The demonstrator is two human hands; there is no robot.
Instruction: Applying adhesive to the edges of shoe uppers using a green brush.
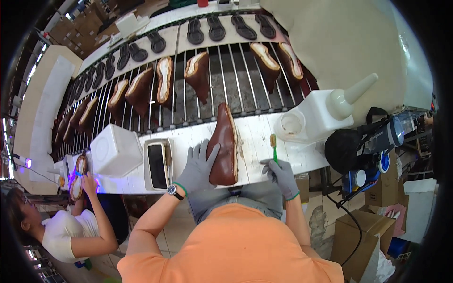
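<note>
A brown leather shoe upper (222,158) lies on its side on the white bench in front of me, its pale bottom edge to the right. My left hand (198,169), in a grey glove, rests against its left side; the fingers are spread and the thumb lies on the leather. In the gloved right hand (281,176) is a toothbrush (274,145) with a green handle, held bristle end up, apart from the shoe. To the right stands a white plastic bottle (321,113) with a nozzle, joined to a round open cup (290,125).
A white tub (159,165) with dark contents and a white jug (116,152) stand left. Beyond, brown uppers (197,73) sit on a roller rack (231,70), with black soles (216,29) on a shelf behind. At left, a co-worker (75,226) handles another upper. A cardboard box (358,240) stands right.
</note>
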